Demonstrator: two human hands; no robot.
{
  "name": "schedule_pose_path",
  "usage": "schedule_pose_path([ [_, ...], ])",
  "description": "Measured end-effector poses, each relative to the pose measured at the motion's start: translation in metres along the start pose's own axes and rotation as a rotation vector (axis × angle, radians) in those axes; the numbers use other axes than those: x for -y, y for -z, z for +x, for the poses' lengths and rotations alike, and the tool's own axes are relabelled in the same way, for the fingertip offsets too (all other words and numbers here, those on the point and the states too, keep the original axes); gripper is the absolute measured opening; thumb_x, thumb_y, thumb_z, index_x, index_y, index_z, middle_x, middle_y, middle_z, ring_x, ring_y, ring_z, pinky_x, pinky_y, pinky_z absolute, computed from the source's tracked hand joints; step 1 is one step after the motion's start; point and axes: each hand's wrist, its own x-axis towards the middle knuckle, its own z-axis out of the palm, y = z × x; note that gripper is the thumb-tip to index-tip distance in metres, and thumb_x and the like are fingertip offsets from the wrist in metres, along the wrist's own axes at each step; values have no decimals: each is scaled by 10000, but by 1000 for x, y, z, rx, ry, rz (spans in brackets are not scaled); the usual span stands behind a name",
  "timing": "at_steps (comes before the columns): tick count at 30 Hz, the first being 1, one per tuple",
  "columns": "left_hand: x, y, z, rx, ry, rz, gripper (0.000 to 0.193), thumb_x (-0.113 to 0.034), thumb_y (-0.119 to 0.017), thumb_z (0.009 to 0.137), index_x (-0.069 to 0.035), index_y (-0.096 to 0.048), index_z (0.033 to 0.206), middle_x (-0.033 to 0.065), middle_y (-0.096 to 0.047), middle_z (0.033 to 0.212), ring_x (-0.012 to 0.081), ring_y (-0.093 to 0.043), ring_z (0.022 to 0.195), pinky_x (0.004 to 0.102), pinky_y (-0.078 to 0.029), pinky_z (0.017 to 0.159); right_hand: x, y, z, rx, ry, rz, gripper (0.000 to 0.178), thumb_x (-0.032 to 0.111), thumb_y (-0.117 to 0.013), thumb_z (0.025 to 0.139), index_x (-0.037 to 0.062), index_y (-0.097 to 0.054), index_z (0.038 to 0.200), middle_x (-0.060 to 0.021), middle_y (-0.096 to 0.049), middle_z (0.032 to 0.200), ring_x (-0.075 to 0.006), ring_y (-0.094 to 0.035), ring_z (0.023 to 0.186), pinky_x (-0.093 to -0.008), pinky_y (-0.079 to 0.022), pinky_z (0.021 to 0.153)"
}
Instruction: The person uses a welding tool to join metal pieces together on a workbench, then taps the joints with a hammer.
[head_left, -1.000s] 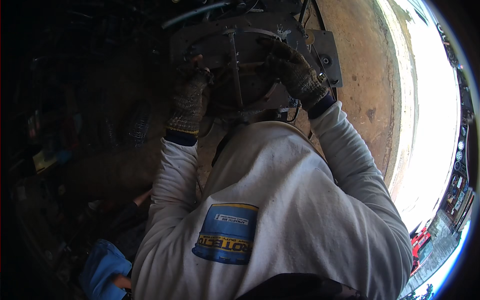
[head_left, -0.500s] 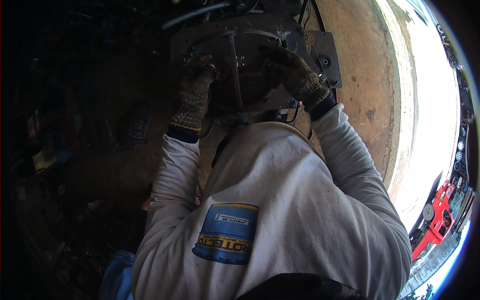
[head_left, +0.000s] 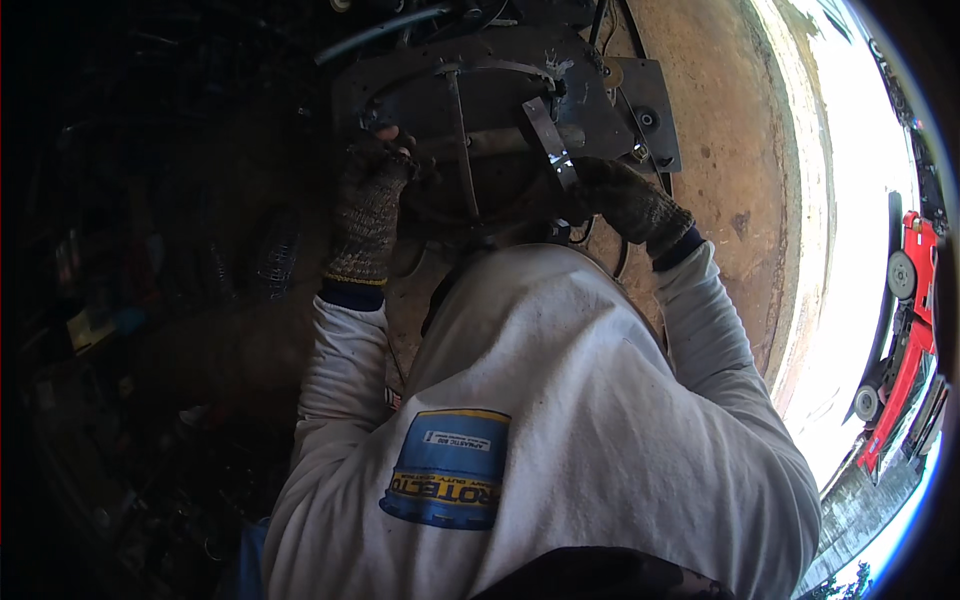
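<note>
A dark flat metal plate point(head_left: 400, 75) lies before me, part of a machine, with a curved rim and a thin metal rod point(head_left: 461, 135) running across its opening. My right hand point(head_left: 625, 200), in a dark knitted work glove, grips the lower end of a flat metal strip point(head_left: 544, 138) that tilts up and left over the plate's right side. My left hand point(head_left: 372, 190), gloved with bare fingertips showing, is curled at the plate's left edge. Its fingers look closed near a small dark piece, but shadow hides what they hold. Behind the rod lies a dull round bar point(head_left: 495, 142).
A side bracket with a round hole point(head_left: 650, 120) sticks out right of the plate, with cables beside it. A pale tube point(head_left: 385, 32) crosses behind. Brown floor point(head_left: 735, 200) stretches right toward bright ground, where a red vehicle point(head_left: 905, 370) stands. Dark clutter fills the left.
My right hand has moved right and nearer to me, and the metal strip now shows in it. My left hand has shifted slightly left. More red vehicle bodywork shows outside.
</note>
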Motion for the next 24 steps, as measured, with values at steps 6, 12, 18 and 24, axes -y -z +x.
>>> schedule_pose_path([
  [6, -38, -58, -33, 111, -188, 564, 351, -65, -618, 875, -39, -532, 1215, 79, -580, 1132, 177, -573, 1016, 310, -518, 827, 8, -22, 2, -53, 119, 85, 303, 153, -578, 909, 24, -556, 1182, -49, -622, 993, -136, -590, 923, -293, -490, 824],
  [12, -62, -93, -35, 235, -629, 1403, 458, -206, -654, 848, -61, -515, 1260, 139, -572, 1196, 296, -592, 1042, 374, -500, 874, 37, -71, 34, -114, 131, 131, 284, 165, -609, 899, 7, -579, 1133, -40, -641, 964, -129, -609, 908, -280, -508, 794],
  [18, -42, -65, -27, 308, -842, 1468, 481, -269, -643, 857, -65, -511, 1272, 134, -562, 1222, 287, -575, 1089, 382, -489, 903, 60, -94, 21, 53, 193, 20, 322, 146, -630, 884, 0, -564, 1163, -67, -642, 1039, -156, -622, 930, -291, -515, 845],
  [24, -39, -23, -31, 470, -586, 1089, 446, -69, -648, 823, -66, -531, 1254, 129, -570, 1236, 221, -574, 1100, 317, -490, 881, 46, -38, 12, 116, 250, -130, 451, 215, -657, 858, 18, -521, 1240, -100, -643, 1027, -145, -620, 851, -281, -513, 721],
])
